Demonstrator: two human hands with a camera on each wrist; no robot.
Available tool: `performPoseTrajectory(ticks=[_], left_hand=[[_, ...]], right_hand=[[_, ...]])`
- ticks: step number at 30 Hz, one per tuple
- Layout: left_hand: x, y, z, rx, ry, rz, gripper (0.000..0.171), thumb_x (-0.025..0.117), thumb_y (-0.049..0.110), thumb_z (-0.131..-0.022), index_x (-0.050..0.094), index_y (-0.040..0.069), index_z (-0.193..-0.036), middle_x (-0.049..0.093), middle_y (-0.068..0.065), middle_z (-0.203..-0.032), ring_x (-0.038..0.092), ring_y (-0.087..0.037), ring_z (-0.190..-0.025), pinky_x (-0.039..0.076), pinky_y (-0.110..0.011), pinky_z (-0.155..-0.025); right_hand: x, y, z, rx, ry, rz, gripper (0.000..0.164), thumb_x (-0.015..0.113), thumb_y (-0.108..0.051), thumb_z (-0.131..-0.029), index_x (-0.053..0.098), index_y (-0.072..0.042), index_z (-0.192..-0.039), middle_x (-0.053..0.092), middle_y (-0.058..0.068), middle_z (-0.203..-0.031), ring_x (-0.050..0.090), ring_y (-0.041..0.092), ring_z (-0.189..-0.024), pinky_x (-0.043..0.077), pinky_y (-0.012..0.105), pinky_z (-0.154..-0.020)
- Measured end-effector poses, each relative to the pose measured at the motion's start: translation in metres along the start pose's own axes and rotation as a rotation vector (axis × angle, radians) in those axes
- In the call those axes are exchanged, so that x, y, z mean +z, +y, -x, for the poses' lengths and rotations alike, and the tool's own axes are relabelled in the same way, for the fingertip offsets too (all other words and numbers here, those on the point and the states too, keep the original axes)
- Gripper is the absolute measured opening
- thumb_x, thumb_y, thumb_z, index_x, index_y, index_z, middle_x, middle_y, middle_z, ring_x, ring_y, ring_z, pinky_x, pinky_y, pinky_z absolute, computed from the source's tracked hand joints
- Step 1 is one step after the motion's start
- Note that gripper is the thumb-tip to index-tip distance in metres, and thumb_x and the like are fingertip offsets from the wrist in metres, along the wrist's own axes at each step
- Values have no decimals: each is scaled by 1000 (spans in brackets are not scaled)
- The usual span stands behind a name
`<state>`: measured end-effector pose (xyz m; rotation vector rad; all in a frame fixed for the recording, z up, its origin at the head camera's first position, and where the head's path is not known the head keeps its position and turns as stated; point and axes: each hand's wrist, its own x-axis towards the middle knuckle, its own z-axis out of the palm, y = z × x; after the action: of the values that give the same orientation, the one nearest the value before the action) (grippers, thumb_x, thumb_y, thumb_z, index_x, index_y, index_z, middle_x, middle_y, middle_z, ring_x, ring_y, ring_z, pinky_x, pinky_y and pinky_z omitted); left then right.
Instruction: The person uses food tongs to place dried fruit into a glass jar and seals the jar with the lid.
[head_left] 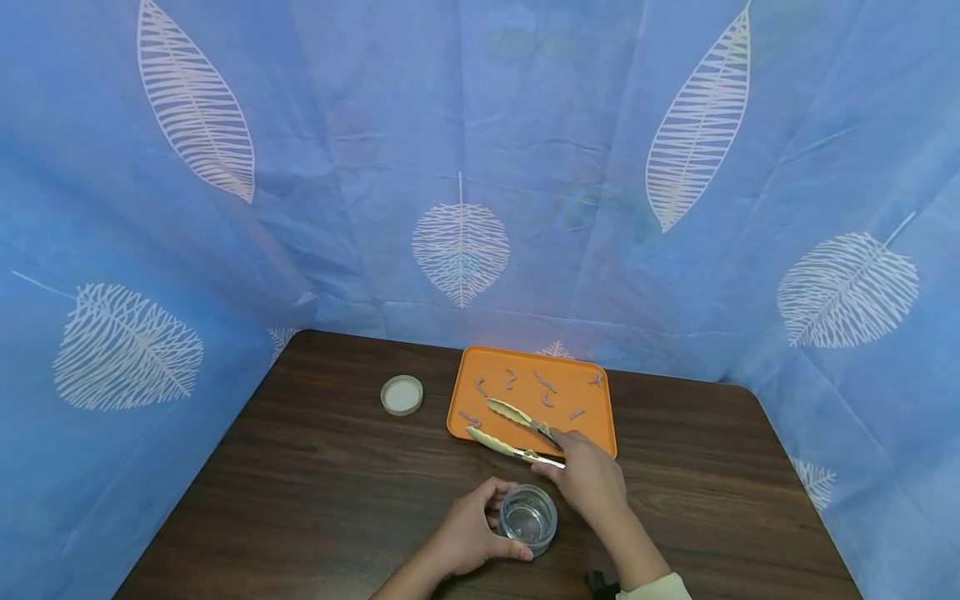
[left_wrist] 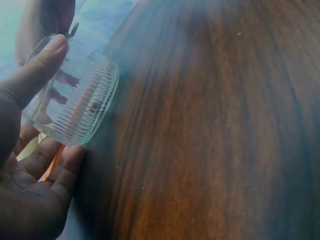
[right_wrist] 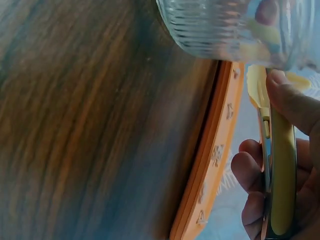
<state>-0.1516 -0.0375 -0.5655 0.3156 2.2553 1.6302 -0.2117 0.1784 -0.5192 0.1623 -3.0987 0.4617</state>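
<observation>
My left hand grips a clear glass jar from its left side, thumb in front and fingers behind. A small speck shows inside the jar. In the left wrist view its ribbed wall sits between thumb and fingers. My right hand holds yellow-and-metal tongs, their two arms spread and pointing left over the near part of an orange tray. Several thin greyish-purple strips lie scattered on the tray; nothing shows between the tong tips.
A round lid with a pale inside lies on the dark wooden table, left of the tray. Blue cloth with white leaf prints hangs behind and at both sides. A small black object shows by the right wrist.
</observation>
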Motion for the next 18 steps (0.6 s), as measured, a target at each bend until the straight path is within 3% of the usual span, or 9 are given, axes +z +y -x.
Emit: performPoseTrajectory(ticks=[10,15,18], left_hand=[[-2,-3,-1,8,-1,16,74,103,20,-74,65,20,-138,70,0,-132,61,-8,-111,58,-21,-90],[-2,-3,-1,23,-7,6,73,102,20,-75,65,19,-138,71,-1,-132,61,-9,-111,58,-22,-90],[-2,-4,-2,19,-11,16,73,102,20,-75,65,19,-138,71,-1,-132,61,-8,-112,58,-21,-91]], right_hand=[[4,-17,-12,34,-42,26,67,85,-51,-90,69,-18,-146,77,8,-131,61,16,-66,43,32,-50],[2,-25,-15,27,-34,52,62,86,-49,-91,72,-20,-143,78,7,-118,51,16,-59,38,32,-48],[1,-26,-15,22,-31,51,59,86,-46,-91,74,-19,-141,79,8,-118,57,18,-61,41,33,-49]])
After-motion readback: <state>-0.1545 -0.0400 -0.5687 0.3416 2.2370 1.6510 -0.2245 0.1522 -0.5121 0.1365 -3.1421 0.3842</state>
